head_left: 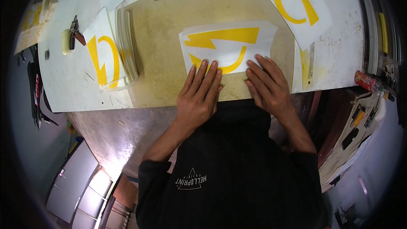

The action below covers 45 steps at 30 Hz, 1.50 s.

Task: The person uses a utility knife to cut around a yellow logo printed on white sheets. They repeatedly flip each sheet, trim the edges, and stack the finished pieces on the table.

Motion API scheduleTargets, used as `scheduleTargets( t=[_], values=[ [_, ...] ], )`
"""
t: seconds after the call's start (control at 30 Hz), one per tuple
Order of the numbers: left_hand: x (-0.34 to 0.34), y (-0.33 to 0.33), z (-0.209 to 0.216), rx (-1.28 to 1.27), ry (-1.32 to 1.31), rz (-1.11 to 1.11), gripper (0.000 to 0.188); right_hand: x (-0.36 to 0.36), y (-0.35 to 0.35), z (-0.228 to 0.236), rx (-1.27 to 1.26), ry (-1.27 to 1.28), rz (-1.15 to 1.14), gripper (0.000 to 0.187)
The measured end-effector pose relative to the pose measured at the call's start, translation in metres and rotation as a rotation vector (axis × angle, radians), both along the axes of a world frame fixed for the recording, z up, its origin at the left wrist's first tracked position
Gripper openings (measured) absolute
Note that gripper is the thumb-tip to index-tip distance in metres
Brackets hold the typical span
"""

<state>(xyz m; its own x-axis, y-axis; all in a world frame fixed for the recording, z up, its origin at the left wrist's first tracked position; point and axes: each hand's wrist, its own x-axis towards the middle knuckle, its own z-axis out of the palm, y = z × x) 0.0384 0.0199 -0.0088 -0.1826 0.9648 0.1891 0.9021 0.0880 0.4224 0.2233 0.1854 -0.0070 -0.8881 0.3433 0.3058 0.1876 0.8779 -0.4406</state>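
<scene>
Yellow and white, the sheet (231, 44) lies on the mat (157, 34) on the bench (63, 87). Left hand (199, 89) and right hand (270, 85) lie open, fingers outstretched over its near part, gripping nothing. Left of it sits a stack (111, 53) of similar sheets.

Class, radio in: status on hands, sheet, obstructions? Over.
Left hand, right hand: open, on near edge of sheet. Yellow shapes face up. Paper stack at left, not blocking.

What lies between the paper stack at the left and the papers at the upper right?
The head view shows white paper with yellow shapes, on a tan surface, with the left hand and right hand touching it.
</scene>
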Motion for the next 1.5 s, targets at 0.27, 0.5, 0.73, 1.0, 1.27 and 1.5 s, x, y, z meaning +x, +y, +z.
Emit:
scheduleTargets(
  t=[0.27, 0.5, 0.73, 1.0, 1.27, 1.5],
  values=[
    [0.000, 0.001, -0.002, 0.011, -0.014, 0.007, 0.041, 0.000, 0.000, -0.001, -0.019, 0.001, -0.009, 0.030],
    [-0.002, 0.002, -0.001, 0.013, -0.020, 0.006, 0.041, -0.003, 0.004, 0.004, -0.050, -0.001, -0.012, 0.028],
    [-0.014, -0.014, 0.004, -0.045, -0.028, 0.024, 0.044, 0.001, 0.000, 0.002, -0.039, 0.008, -0.029, 0.028],
    [-0.021, -0.026, 0.004, -0.123, 0.049, 0.052, 0.045, -0.052, -0.039, 0.000, -0.039, -0.100, 0.109, 0.040],
    [-0.021, -0.036, 0.004, -0.140, 0.081, 0.099, 0.044, 0.023, 0.007, -0.002, 0.057, -0.265, -0.091, 0.062],
    [0.009, -0.016, 0.017, -0.129, 0.033, 0.101, 0.055, 0.025, 0.002, -0.001, 0.045, -0.308, -0.105, 0.065]
  ],
)
